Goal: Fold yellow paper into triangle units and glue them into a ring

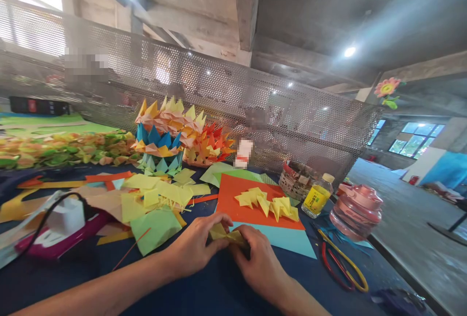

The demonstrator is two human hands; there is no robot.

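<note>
Between my two hands is a small piece of folded yellow paper [219,232]. My left hand [202,240] grips its left side with thumb and fingers, while my right hand [255,253] closes on its right end. Part of the paper is hidden behind the fingers. Just beyond them, several folded yellow paper pieces [268,201] lie on an orange sheet [233,192], which overlaps a light blue sheet [292,243]. Left of my hands are loose yellow paper squares [160,192] and a green sheet [155,231].
Folded-paper crowns [160,136] stand at the back before a perforated metal screen [204,78]. Green and orange folded pieces [65,148] are heaped left. A purple power strip [47,248] with a white plug sits left. Rightward are a yellow-labelled bottle [318,197], pink bottle [357,211] and red-yellow-handled tool [343,265].
</note>
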